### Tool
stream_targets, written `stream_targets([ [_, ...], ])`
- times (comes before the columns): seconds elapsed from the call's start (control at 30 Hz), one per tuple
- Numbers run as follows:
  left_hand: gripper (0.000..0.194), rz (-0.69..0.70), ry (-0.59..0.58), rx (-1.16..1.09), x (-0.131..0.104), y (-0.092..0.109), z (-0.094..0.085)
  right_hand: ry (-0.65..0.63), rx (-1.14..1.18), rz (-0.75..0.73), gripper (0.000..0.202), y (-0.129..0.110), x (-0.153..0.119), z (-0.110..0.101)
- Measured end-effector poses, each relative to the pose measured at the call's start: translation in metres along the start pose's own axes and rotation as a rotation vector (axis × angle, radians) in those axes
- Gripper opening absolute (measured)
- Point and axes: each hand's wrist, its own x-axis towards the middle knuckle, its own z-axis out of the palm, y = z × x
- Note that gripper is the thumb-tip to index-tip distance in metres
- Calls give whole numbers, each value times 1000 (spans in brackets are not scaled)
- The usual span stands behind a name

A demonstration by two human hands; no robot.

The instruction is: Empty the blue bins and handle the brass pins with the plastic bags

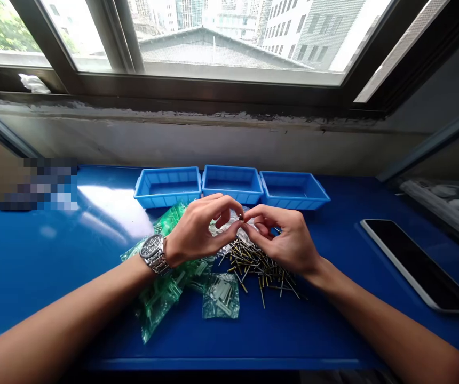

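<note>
Over the blue table, the fingertips of my left hand (209,226) and my right hand (283,232) meet in a pinch. Between them shows a small dark piece (241,217), too small to name. A watch with a metal band (155,252) is on my left wrist. Below my right hand lies a loose pile of thin metal pins (253,262) with gold and dark parts. Under my left hand and wrist spreads green plastic packaging (159,304). A small clear bag (221,296) holding pale slim pieces lies just in front of the pile.
Three blue bins (169,200) stand in a row at the back, below the window (221,80). A tablet or large phone (417,264) with a dark screen lies at the right. The table's front edge (229,364) runs close to me. A pixelated patch covers the far left.
</note>
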Motion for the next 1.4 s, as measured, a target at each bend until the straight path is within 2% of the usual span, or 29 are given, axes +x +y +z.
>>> stream_targets([
  [0.23, 4, -38, 19, 17, 0, -3, 0, 134, -78, -37, 4, -2, -2, -3],
  [0.33, 4, -27, -14, 27, 0, -3, 2, 174, -83, -71, 4, -4, -2, -2],
  [0.53, 4, 10, -61, 35, -3, -4, 4, 170, -94, -126, 5, -7, -2, -2],
  [0.7, 4, -50, 8, 27, -2, -1, 2, 150, -36, -43, 5, -2, -2, -4],
  [0.8, 5, -53, 41, 9, -1, 1, 1, 74, -15, 5, 5, 0, -1, -3],
  [0.9, 5, -21, 17, -1, 0, 3, 2, -14, 17, 14, 7, 2, 0, -1],
  [0.97, 5, -6, 10, -5, 0, 3, 2, -28, 22, 10, 8, 2, 0, -1],
  [1.07, 4, -10, 19, -8, 0, 2, 1, 2, -11, -14, 6, 1, 0, -3],
  [1.2, 4, -61, 25, -3, -1, 0, 1, 104, -58, -41, 5, 0, 0, -6],
  [1.27, 5, -66, -13, 0, -2, -1, 2, 139, -56, -53, 5, -1, -1, -5],
  [1.4, 6, -5, -83, 20, -3, -4, 5, 113, -53, -119, 5, -6, -2, -4],
])
